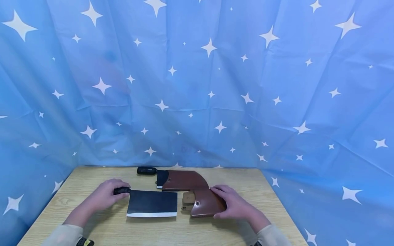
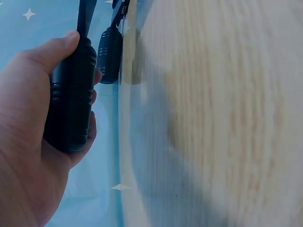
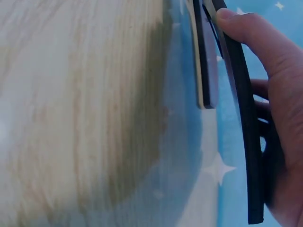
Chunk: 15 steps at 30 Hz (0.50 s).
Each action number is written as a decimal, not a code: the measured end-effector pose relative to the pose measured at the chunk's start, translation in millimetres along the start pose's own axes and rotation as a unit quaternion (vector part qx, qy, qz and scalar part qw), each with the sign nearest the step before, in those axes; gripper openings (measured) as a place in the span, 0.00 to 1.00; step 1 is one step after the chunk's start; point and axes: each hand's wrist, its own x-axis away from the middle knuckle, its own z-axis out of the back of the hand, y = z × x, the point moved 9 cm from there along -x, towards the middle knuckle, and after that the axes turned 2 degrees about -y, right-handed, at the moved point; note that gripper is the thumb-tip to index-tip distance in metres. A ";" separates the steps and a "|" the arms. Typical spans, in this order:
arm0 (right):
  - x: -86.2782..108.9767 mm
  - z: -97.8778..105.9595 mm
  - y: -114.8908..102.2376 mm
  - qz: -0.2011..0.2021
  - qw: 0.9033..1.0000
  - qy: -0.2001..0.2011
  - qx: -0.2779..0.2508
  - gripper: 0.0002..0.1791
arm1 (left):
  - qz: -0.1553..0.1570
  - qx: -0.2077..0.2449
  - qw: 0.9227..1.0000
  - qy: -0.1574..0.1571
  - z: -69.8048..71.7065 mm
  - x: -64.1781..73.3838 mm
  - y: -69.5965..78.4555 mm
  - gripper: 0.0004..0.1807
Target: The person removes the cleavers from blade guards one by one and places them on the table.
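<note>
My left hand (image 1: 106,195) grips a cleaver (image 1: 152,203) by its black handle (image 2: 71,97). Its dark blade points right, with the bright edge toward the front of the table. A brown leather sheath (image 1: 207,205) is held by my right hand (image 1: 234,203), thumb on the near side. The sheath's open end, with a tan strap (image 1: 188,198), faces the blade tip across a small gap. In the right wrist view the sheath's dark edge (image 3: 246,118) runs along my hand. Behind lies a second cleaver (image 1: 146,171), its blade mostly inside another brown sheath (image 1: 184,179).
The light wooden table (image 1: 154,234) ends at a blue curtain (image 1: 184,136) with white stars, which hangs behind and along both sides. The front sheath overlaps the rear one from the head view.
</note>
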 end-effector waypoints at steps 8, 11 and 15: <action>2.5 -11.0 0.4 -0.007 1.000 -0.010 -0.011 0.59 | -0.012 -0.001 1.000 -0.005 -5.7 4.0 -2.6 0.16; 2.5 -14.1 1.3 -0.001 1.000 -0.009 -0.009 0.59 | -0.001 0.006 1.000 -0.014 -10.0 5.3 -7.1 0.16; 1.6 -21.2 6.1 -0.007 1.000 -0.021 -0.015 0.58 | 0.009 0.013 1.000 -0.021 -16.2 6.7 -12.4 0.16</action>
